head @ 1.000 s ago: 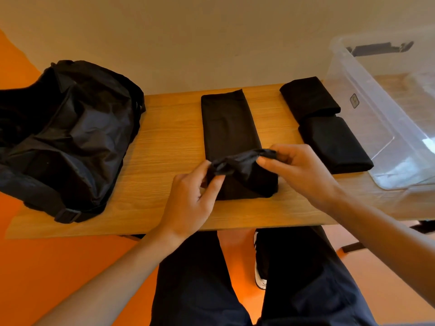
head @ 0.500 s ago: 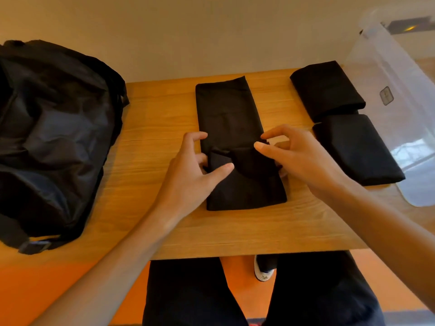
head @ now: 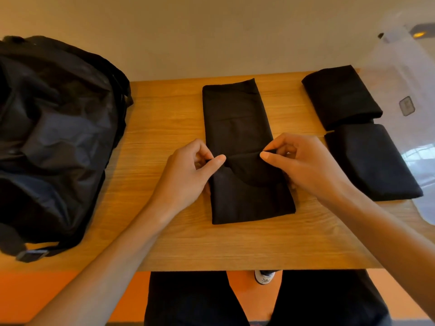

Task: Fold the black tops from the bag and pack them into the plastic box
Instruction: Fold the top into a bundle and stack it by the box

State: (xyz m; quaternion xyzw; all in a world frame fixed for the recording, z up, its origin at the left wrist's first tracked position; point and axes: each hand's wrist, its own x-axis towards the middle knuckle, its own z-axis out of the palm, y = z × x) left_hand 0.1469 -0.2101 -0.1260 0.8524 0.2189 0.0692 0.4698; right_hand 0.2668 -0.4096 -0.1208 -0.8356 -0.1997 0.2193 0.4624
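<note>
A black top (head: 237,118) lies as a long folded strip in the middle of the wooden table (head: 164,114). Its near end is doubled back over itself. My left hand (head: 190,175) pinches the left corner of that folded-over edge between thumb and fingers. My right hand (head: 303,165) pinches the right corner the same way. Two folded black tops lie at the right, one farther (head: 341,97) and one nearer (head: 372,161). The black bag (head: 51,137) slumps on the table's left side. The clear plastic box (head: 409,90) stands at the far right, partly out of frame.
A beige wall runs behind the table. Below the table's near edge are my dark-trousered legs (head: 188,300), a white shoe (head: 264,276) and an orange floor (head: 58,295). A bag strap buckle (head: 30,255) hangs near the front left edge.
Both hands carried the top's near end away from me and laid it over the strip. The fold now reaches farther up, and both hands pinch its corners. The view tilted down slightly.
</note>
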